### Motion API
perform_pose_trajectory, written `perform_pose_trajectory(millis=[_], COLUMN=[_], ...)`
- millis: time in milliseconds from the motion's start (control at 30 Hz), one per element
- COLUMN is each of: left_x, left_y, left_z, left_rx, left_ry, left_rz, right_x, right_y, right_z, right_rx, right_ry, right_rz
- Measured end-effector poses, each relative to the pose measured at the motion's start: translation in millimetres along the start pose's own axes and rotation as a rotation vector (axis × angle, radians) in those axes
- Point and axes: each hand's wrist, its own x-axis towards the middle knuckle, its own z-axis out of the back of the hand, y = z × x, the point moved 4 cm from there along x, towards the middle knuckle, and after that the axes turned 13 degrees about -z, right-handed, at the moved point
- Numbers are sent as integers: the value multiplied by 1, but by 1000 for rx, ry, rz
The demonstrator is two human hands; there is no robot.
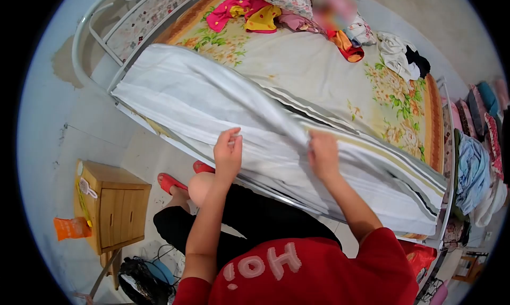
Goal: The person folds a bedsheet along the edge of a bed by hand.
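Note:
A long white sheet point(175, 82) with grey, white and olive stripes on one edge lies lengthwise along the near side of the bed. Its upper layer is lifted into a slanting, motion-blurred fold near the middle. My right hand point(323, 153) is closed on this fold, its fingers bent into the cloth. Just above the near part of the sheet is my left hand point(228, 152), fingers loosely curled and apart from the thumb, with nothing seen between them. Beneath the sheet, a cream bed cover point(313, 66) with orange flowers spreads over the mattress.
Bright clothes point(241, 10) and a floral pillow point(284, 0) lie at the bed's far side, with white clothing point(396, 53) farther right. A white metal headboard point(82, 50) rises at left. A wooden cabinet point(119, 209) stands lower left; hanging clothes point(473, 167) line the right.

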Motion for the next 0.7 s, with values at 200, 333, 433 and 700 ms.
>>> perform_pose_trajectory(millis=[200,333,433,700], left_x=[46,66,85,85], left_y=[-16,3,46,26], left_z=[-51,-73,-79,-57], left_rx=[570,749,893,842], left_ry=[492,754,771,915], left_rz=[-274,-239,-345,-102], right_x=[-41,-16,7,6], right_y=[-13,-30,-33,-91], right_z=[-6,18,30,-19], right_rx=[106,248,178,-94], right_ry=[319,394,389,393], right_rz=[-294,-436,-373,-249])
